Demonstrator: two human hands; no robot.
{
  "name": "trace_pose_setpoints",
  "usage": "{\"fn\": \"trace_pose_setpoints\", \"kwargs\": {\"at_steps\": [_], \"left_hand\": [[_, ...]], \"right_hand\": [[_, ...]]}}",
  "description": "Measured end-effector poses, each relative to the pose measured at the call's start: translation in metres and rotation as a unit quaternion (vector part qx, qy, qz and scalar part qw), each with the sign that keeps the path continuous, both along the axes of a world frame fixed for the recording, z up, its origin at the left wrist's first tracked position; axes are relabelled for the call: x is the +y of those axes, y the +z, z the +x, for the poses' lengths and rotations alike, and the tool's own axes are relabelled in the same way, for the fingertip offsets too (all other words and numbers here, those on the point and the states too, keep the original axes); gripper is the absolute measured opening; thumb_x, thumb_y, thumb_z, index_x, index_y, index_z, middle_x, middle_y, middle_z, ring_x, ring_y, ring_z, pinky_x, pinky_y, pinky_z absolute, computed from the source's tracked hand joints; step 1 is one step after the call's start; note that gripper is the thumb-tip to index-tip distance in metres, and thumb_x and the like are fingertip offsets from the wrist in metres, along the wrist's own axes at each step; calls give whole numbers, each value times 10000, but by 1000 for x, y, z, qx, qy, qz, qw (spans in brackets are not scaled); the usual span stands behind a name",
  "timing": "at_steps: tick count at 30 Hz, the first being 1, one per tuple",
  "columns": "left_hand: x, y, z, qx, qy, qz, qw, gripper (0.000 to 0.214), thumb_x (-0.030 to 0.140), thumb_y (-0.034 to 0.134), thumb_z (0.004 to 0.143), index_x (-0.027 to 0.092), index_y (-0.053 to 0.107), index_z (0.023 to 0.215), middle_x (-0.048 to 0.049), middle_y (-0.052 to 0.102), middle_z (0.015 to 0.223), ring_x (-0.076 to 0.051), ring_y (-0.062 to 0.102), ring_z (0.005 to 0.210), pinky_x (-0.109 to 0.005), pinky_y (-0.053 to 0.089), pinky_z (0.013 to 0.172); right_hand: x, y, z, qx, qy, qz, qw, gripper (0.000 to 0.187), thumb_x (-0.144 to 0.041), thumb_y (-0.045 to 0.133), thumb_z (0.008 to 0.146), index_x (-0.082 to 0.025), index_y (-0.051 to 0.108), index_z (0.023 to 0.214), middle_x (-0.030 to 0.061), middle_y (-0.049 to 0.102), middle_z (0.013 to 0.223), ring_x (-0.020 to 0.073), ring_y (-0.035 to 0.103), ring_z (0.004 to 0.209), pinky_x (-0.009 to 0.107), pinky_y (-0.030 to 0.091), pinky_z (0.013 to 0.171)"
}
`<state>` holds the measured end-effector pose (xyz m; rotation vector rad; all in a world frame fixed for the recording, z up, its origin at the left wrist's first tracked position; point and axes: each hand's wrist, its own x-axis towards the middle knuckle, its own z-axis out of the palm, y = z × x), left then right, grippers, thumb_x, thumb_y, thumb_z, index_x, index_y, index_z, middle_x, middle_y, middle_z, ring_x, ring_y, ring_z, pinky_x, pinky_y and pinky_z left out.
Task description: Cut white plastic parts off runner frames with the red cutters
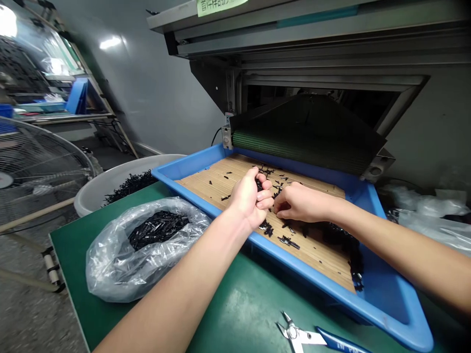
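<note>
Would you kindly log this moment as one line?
left hand: fist closed on black parts | right hand: fingertips among parts in blue tray | bag: left of tray | cutters: on green table

Two hands are in view: one left hand (252, 198) and one right hand (300, 203). There is one blue tray (184, 169), with one mat (221, 181) of wooden slats in it. The small black parts (290, 241) are too many to count; they are gathered in four places: the mat, the left hand, one clear bag (110, 264) and one grey tub (99, 189). There is one belt (305, 132), one fan (37, 166), one pair of cutters (312, 337) and one green table (235, 304). More clear bags are at the far right; their number I cannot tell.
</note>
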<state>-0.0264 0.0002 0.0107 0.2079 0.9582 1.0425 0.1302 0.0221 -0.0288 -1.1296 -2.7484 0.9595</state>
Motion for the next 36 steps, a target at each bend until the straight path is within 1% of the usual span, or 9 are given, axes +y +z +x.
{"fn": "trace_pose_setpoints", "kwargs": {"at_steps": [6, 9, 11, 15, 19, 22, 25, 28, 36], "left_hand": [[0, 3, -2, 9, 7, -18, 1000, 314, 261, 387, 971, 169, 412, 672, 20, 446, 591, -16, 281, 342, -127, 151, 292], [1, 2, 1, 25, 14, -19, 999, 296, 256, 381, 960, 166, 419, 680, 5, 468, 602, -22, 305, 352, -127, 157, 291], [1, 1, 3, 34, 6, -21, 999, 272, 254, 387, 954, 171, 421, 698, 10, 462, 597, -31, 321, 356, -129, 156, 291], [1, 0, 7, 57, -20, -18, 998, 220, 203, 413, 952, 177, 435, 735, 51, 390, 556, -34, 319, 340, -126, 131, 296], [0, 1, 7, 58, -6, -1, 998, 255, 248, 434, 987, 183, 419, 741, 63, 392, 560, -16, 256, 331, -127, 122, 303], [-1, 2, 6, 64, -2, -2, 998, 292, 296, 444, 1000, 190, 403, 731, 64, 396, 554, -16, 234, 330, -135, 112, 307], [-1, 1, 6, 77, 3, 4, 997, 297, 303, 457, 998, 193, 401, 728, 69, 385, 547, -19, 228, 330, -141, 105, 312], [-2, 0, 6, 81, 5, 16, 997, 298, 304, 473, 988, 194, 398, 721, 68, 384, 546, -22, 229, 332, -145, 106, 315], [-3, -3, 4, 86, 10, 33, 996, 293, 308, 484, 978, 191, 408, 720, 62, 404, 558, -22, 241, 341, -146, 113, 315]], "right_hand": [[0, 4, 1, 68, -68, 119, 988, 126, -112, 587, 752, -172, 641, 656, -40, 515, 533, 90, 407, 501, 254, 301, 522], [-5, 11, 0, 269, -177, 217, 922, 122, -155, 586, 846, -171, 707, 841, -13, 651, 725, 102, 520, 604, 233, 385, 588], [-10, 15, -3, 354, -189, 248, 882, 149, -192, 578, 906, -175, 718, 955, 15, 690, 842, 121, 572, 681, 242, 435, 647], [-15, 20, -9, 333, -71, 248, 907, 126, -200, 620, 911, -197, 743, 941, 48, 675, 936, 164, 584, 825, 292, 461, 760], [-8, 20, 0, 352, -142, 254, 889, 167, -260, 596, 930, -197, 746, 964, 56, 649, 1001, 167, 578, 870, 295, 449, 778], [3, 16, 13, 263, -191, 167, 931, 173, -255, 572, 900, -185, 730, 894, -7, 643, 761, 123, 534, 660, 253, 402, 621], [12, 10, 24, 22, -100, 27, 994, 100, -232, 625, 808, -206, 715, 773, -44, 612, 639, 113, 505, 587, 245, 361, 561], [15, 8, 28, -120, -69, -27, 990, 52, -218, 678, 741, -230, 725, 761, -35, 653, 674, 136, 569, 648, 242, 375, 569], [10, 9, 30, -177, -75, -30, 981, 134, -335, 793, 672, -228, 730, 723, -18, 654, 657, 155, 590, 640, 249, 372, 513]]}}
